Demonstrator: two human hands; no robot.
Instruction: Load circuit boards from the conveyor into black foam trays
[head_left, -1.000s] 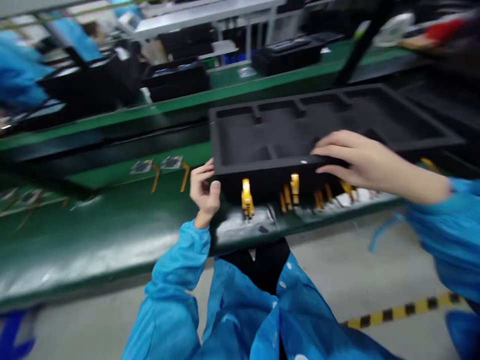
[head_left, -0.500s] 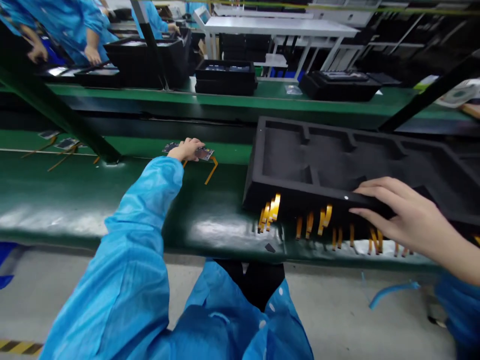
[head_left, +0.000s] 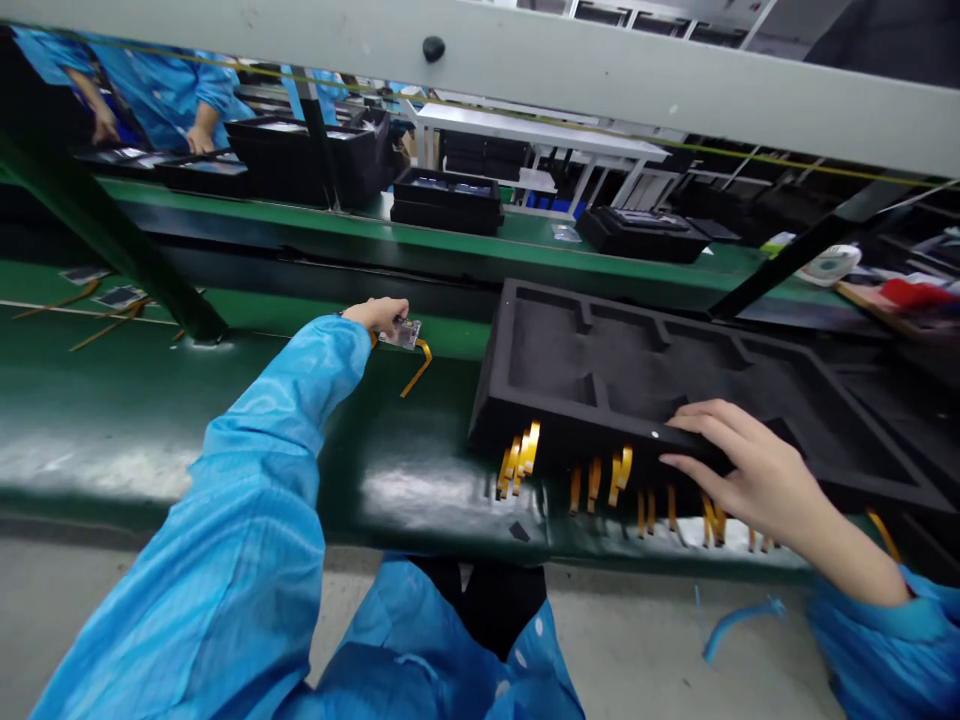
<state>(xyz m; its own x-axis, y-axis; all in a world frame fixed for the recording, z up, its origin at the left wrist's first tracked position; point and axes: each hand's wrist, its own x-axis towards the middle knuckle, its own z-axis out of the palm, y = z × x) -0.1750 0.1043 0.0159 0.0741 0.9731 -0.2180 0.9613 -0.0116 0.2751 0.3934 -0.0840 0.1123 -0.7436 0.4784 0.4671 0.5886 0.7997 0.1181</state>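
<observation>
My left hand (head_left: 384, 314) is closed on a small circuit board (head_left: 403, 334) over the far strip of the green bench. Orange ribbon cables (head_left: 418, 370) hang from the board; my fingers hide its left part. At the right, my right hand (head_left: 742, 468) grips the near rim of a black foam tray (head_left: 570, 410), thumb against the front wall and fingers over the top. The tray's visible compartments hold no boards. Several orange ribbon cable ends (head_left: 525, 455) stick out from under its front side.
More boards with ribbon cables (head_left: 120, 297) lie at the left beyond a slanted green post (head_left: 180, 300). A dark scrap (head_left: 519, 531) lies near the bench's front edge. Black trays (head_left: 446, 205) stand on the far bench, where a person in blue works. A pale beam (head_left: 525, 60) crosses above.
The view has tilted up, bringing the overhead beam into sight. My left fingers have curled more tightly round the circuit board. My right hand keeps its hold on the tray rim.
</observation>
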